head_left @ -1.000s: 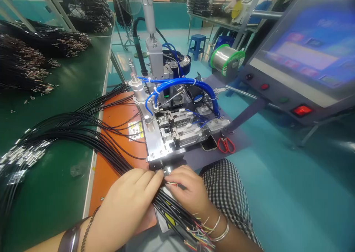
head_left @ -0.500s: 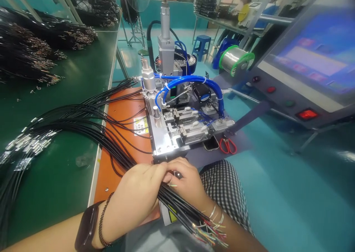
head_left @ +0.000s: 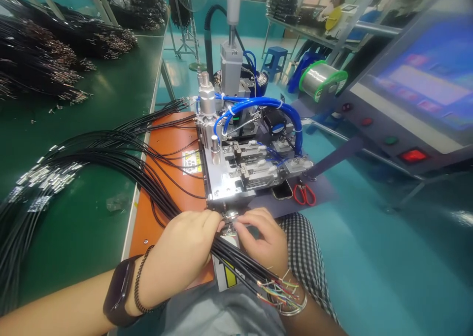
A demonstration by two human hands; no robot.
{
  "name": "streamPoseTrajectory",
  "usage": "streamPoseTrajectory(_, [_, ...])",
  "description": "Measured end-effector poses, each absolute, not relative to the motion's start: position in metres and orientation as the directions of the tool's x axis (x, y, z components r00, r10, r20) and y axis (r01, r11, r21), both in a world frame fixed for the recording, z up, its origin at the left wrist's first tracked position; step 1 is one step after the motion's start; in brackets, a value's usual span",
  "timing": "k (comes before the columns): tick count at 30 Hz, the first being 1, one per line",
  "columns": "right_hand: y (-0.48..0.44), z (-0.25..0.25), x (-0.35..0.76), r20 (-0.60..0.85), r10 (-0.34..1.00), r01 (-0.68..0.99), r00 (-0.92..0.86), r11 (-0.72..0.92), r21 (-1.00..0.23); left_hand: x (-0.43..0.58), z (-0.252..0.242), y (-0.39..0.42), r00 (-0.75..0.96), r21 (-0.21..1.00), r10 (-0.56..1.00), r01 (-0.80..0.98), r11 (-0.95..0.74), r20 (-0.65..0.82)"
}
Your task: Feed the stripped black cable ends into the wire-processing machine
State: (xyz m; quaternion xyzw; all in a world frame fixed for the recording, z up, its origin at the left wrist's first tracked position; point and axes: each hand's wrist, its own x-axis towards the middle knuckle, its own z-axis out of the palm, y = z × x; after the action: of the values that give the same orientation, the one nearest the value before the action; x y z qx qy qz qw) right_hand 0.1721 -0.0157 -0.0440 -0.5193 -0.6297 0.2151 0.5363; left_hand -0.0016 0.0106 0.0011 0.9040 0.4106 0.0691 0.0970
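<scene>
The left hand [head_left: 183,242] was pressed shut around a bunch of black wires [head_left: 240,264], and the right hand [head_left: 260,240] had moved up to pinch their thin ends [head_left: 231,218] at the near edge of the silver wire machine [head_left: 225,178].

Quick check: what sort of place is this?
Likely a cable-harness factory floor: bundled black cables lie on a green workbench, beside a pneumatic wire-processing machine with blue air hoses, and a control console with a screen stands to the right.

shiny metal base plate [head_left: 221,178] — glossy blue plastic air tubes [head_left: 258,101] — smooth matt blk cable jackets [head_left: 162,198]
</scene>
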Motion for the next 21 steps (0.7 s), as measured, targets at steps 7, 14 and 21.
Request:
streamPoseTrajectory(7, [-0.0183,-0.0441,0.169,0.454,0.883,0.43,0.119,0.366,-0.825,-0.0021,-0.0061,0.0124,0.659,0.21,0.729,0.698,-0.684,0.185])
streamPoseTrajectory(14, [-0.0167,-0.0436,0.1677,0.325,0.94,0.416,0.104,0.255,-0.873,-0.0009,-0.0084,0.0129,0.669,0.209,0.718,0.686,-0.697,0.195])
streamPoseTrajectory(21, [-0.0143,-0.0419,0.1681,0.372,0.928,0.446,0.004,0.331,-0.832,-0.0012,-0.008,0.0125,0.707,0.201,0.69,0.661,-0.723,0.157])
